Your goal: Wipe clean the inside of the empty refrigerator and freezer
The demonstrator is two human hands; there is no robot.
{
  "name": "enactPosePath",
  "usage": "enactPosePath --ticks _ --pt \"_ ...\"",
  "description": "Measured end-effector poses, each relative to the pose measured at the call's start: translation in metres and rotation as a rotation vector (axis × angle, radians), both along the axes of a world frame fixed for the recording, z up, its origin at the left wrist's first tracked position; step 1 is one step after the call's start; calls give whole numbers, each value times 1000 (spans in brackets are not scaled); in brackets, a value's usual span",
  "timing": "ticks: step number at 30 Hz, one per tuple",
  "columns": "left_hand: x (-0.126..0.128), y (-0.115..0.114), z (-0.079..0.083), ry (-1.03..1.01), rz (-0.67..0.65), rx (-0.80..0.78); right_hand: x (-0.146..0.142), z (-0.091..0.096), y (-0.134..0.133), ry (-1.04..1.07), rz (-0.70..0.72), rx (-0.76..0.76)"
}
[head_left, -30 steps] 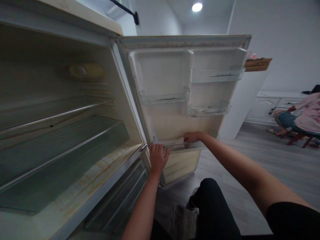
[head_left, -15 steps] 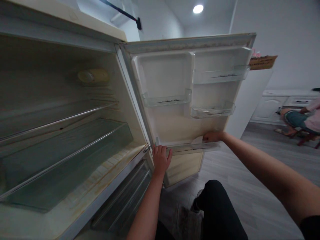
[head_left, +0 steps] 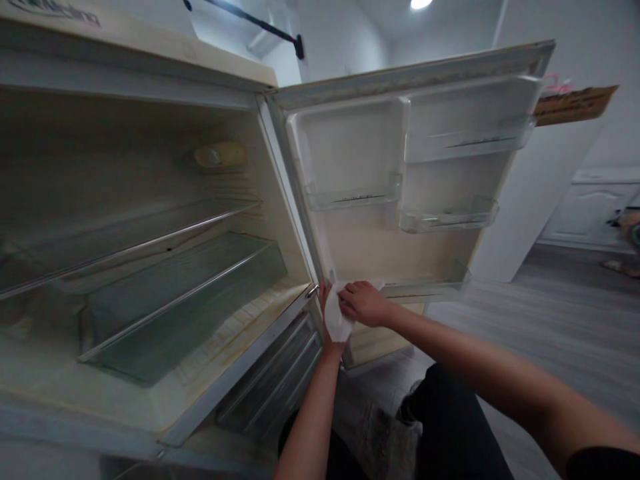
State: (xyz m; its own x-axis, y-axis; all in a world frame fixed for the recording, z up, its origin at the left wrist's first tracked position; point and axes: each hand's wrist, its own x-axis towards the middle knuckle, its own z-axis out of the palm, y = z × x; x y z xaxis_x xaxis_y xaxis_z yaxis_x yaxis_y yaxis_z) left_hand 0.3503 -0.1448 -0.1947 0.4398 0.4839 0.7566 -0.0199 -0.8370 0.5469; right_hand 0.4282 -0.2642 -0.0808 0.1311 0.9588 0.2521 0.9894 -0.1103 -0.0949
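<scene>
My right hand [head_left: 369, 305] is closed on a white wipe [head_left: 338, 321], paper or thin cloth, at the hinge-side end of the lowest door bin [head_left: 425, 290]. The wipe hangs down over my left hand [head_left: 325, 297] and hides much of it. My left hand grips that same end of the clear bin, its fingertips just showing at the rim. Both hands are close together, beside the fridge's inner edge. The fridge door [head_left: 390, 247] stands wide open, with yellowish stains on its liner.
To the left, the fridge compartment [head_left: 225, 240] holds a glass shelf [head_left: 150, 243] and a tilted glass panel [head_left: 185, 300]. Smaller bins [head_left: 450, 217] sit higher on the door. A cardboard box [head_left: 575, 107] rests behind it. My knee [head_left: 455, 413] is below, above the grey floor [head_left: 550, 320].
My right hand has moved left along the bottom bin with the wipe, from its far end to my left hand. My left hand stays at the bin's hinge end. The view has shifted left.
</scene>
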Motion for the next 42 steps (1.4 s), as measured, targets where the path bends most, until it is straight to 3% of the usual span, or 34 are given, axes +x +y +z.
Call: enactPosePath --ticks 4,8,11,15,19,25,28,30,33,35,38,40,42 --pt "-12 16 -5 -259 112 -214 -25 -18 26 -134 -86 43" --pt "-36 21 12 -532 198 -446 -33 -26 52 -197 -176 54" --pt "-38 14 34 -552 201 -432 -40 -28 65 -189 -280 53" --pt "-20 -1 62 -353 33 -221 -36 -22 55 -145 -309 -8" --pt "-7 -8 69 -131 -54 38 -6 -17 13 -138 -360 -60" --pt "-2 -4 55 309 -37 366 74 -30 -87 -251 -370 -20" --pt "3 -6 53 350 16 411 123 -45 -138 -345 -325 99" --pt "7 -9 54 339 47 402 153 -55 -166 -387 -398 195" --pt "12 -13 54 314 79 382 178 -71 -185 -391 -458 363" --pt "14 -14 53 307 84 375 177 -84 -181 -362 -478 548" --pt "15 -15 51 301 95 373 146 -109 -152 -271 -571 861" --pt "15 -16 51 297 101 371 110 -128 -124 -172 -528 903" --pt "14 -16 51 295 102 371 69 -146 -92 -20 -407 851"
